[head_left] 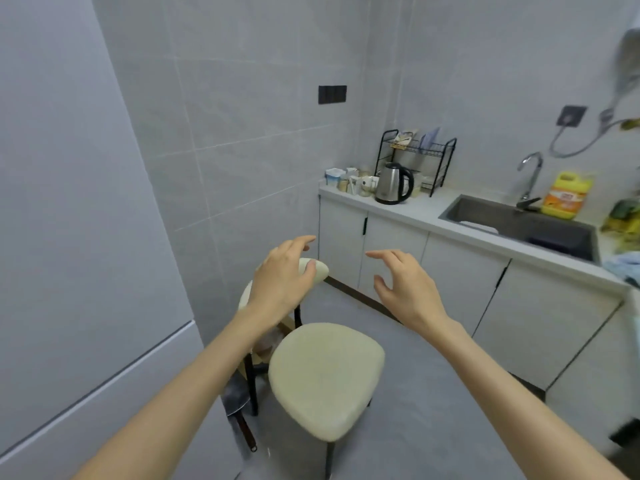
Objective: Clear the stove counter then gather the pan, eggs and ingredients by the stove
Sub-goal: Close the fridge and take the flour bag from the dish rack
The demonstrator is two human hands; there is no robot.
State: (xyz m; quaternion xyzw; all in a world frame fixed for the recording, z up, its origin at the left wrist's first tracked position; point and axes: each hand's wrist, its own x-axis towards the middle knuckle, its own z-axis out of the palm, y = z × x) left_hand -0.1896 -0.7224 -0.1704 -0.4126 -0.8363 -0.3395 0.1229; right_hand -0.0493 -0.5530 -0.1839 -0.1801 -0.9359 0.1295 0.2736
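Both my hands are raised in front of me above a cream chair [325, 375]. My left hand [282, 278] hovers in front of the chair's backrest with fingers loosely spread and holds nothing. My right hand [405, 289] is also open, fingers spread, empty, in front of the white cabinets. A dark pan [237, 398] with a brown handle lies on the floor beside the chair's left legs, partly hidden by my left forearm. No eggs or stove show in this view.
A white counter [426, 211] runs along the right with a steel kettle [393, 183], small jars and cups [349, 181], a black dish rack [415, 157], a sink [519, 223] with a faucet and a yellow detergent jug [566, 195]. A grey fridge [69, 237] fills the left.
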